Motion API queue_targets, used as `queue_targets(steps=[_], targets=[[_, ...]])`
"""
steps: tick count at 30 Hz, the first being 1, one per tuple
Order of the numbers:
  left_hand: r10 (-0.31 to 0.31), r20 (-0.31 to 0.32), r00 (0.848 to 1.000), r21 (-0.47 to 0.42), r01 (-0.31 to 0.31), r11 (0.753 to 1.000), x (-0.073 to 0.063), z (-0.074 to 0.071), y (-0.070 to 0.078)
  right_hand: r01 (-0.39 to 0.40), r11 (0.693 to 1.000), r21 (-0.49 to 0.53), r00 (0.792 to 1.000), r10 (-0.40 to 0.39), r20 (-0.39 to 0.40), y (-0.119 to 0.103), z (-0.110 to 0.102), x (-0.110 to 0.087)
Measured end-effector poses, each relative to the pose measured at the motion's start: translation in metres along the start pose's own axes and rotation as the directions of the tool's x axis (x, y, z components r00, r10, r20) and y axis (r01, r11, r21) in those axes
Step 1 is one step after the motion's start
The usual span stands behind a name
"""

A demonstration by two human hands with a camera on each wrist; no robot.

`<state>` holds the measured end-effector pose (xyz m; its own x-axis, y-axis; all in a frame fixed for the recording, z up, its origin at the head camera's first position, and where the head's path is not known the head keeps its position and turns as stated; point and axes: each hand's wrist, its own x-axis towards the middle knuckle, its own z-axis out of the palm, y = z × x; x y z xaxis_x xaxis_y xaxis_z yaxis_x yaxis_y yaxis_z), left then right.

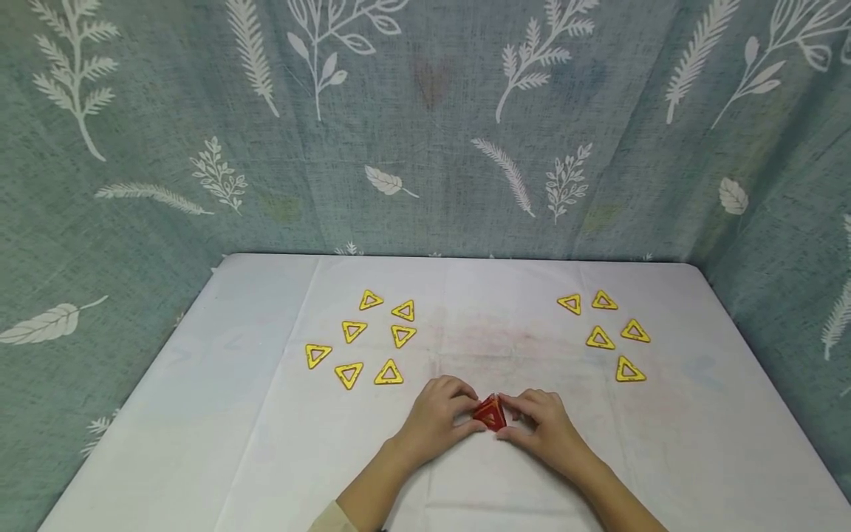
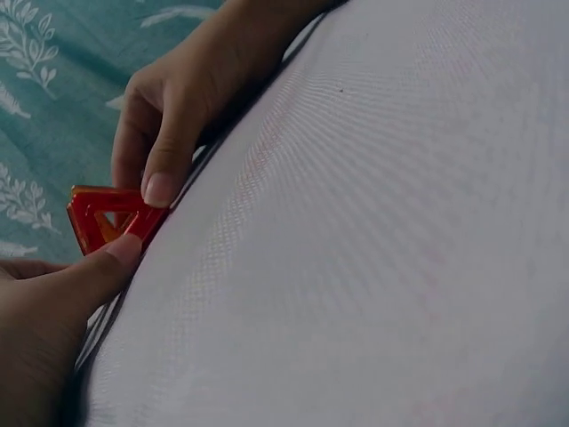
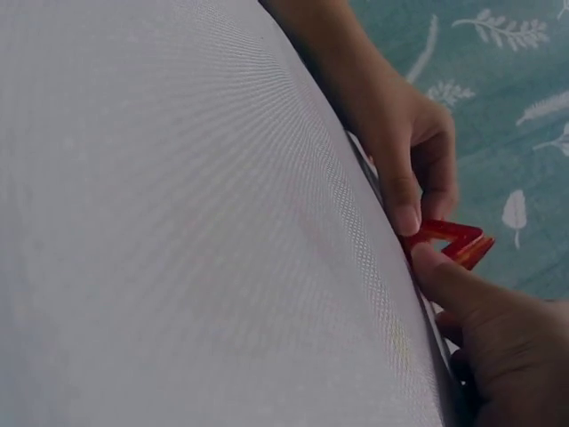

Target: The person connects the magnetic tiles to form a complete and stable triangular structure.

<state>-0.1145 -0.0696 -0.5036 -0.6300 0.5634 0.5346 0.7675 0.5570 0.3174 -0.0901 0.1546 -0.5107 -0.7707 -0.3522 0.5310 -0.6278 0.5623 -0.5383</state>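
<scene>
At the front middle of the table, a red triangular frame piece [image 1: 490, 414], seemingly a small stack or assembly with an orange edge, sits between both hands. From its left side, my left hand [image 1: 435, 415] pinches it between thumb and fingers. My right hand [image 1: 540, 427] grips the opposite side, its thumb at the near corner. In the left wrist view the red triangle [image 2: 111, 215] shows its open middle, with both thumbs on its face. Seen from the right wrist, the piece [image 3: 453, 238] is partly covered by the fingers.
Several yellow triangular frames [image 1: 389, 372] lie scattered at the left of the white-covered table [image 1: 199, 436]. More yellow triangles [image 1: 601, 338] lie apart from each other at the right. A green-blue curtain with white leaves [image 1: 425, 214] hangs behind and along both sides.
</scene>
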Motion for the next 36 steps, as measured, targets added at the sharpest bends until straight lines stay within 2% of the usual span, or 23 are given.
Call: queue_targets(steps=[3,6,11,16,19,22,27,30,36], targets=[[-0.046,-0.007,0.999,-0.004,0.046,0.999,0.000,0.001,0.000,0.000,1.000,-0.018,0.999,-0.001,-0.045,0.000,0.001,0.001],[-0.141,-0.005,0.990,-0.017,0.141,0.990,0.001,0.001,0.001,-0.022,0.999,-0.045,0.996,0.018,-0.084,-0.001,0.003,0.003],[-0.313,-0.005,0.950,-0.092,0.311,0.946,0.007,0.002,0.005,-0.058,0.995,-0.086,0.989,0.045,-0.141,-0.005,0.007,0.008],[-0.425,-0.048,0.904,-0.145,0.415,0.898,0.014,0.006,0.009,-0.096,0.984,-0.151,0.980,0.066,-0.188,-0.008,0.011,0.014],[-0.464,-0.079,0.882,-0.122,0.453,0.883,0.017,0.008,0.010,-0.131,0.977,-0.167,0.976,0.097,-0.197,-0.007,0.013,0.019],[-0.481,-0.098,0.871,-0.097,0.473,0.876,0.020,0.009,0.010,-0.149,0.975,-0.167,0.973,0.115,-0.200,-0.006,0.014,0.023],[-0.471,-0.110,0.875,-0.075,0.465,0.882,0.026,0.012,0.009,-0.150,0.977,-0.153,0.970,0.115,-0.214,-0.001,0.013,0.030],[-0.473,-0.103,0.875,-0.059,0.469,0.881,0.030,0.015,0.007,-0.179,0.974,-0.142,0.968,0.149,-0.205,0.004,0.013,0.035],[-0.541,-0.075,0.838,-0.054,0.538,0.841,0.044,0.022,0.000,-0.301,0.947,-0.111,0.949,0.285,-0.137,0.012,0.012,0.047]])
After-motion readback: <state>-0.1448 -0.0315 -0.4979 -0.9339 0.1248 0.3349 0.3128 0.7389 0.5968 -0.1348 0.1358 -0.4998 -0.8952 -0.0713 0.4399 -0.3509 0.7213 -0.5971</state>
